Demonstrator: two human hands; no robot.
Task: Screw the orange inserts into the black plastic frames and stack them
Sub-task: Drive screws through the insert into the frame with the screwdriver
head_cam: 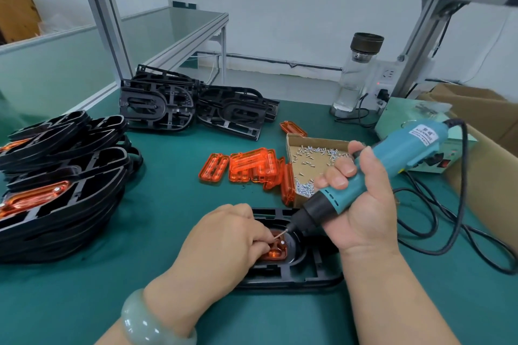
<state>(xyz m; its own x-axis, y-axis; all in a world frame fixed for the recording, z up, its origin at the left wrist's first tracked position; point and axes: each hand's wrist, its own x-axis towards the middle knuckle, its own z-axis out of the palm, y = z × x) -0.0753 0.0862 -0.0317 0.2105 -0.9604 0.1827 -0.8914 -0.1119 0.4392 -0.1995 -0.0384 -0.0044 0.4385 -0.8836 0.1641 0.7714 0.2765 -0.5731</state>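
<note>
Jade bracelet [145, 325] on its wrist, the left grip [224, 235] curls its fingers down on an orange insert [276, 254] seated in a black frame [308, 274] on the green bench [168, 204]. The right grip [361, 204] wraps fully around a teal electric screwdriver [392, 165], its bit tip at the insert. Finished frames [61, 176] sit stacked at left; loose inserts [252, 168] lie beside a screw box [314, 154].

The working frame [308, 277] lies lower centre on the table [168, 227], with one insert [276, 253] seated in it. Stacked frames [64, 190] stand at the left edge; bare frames [168, 103] are piled behind them, upper centre. Loose inserts [249, 166] lie mid-frame against the screw box [311, 157] to their right, and a bottle [354, 81] stands behind it, upper right.
</note>
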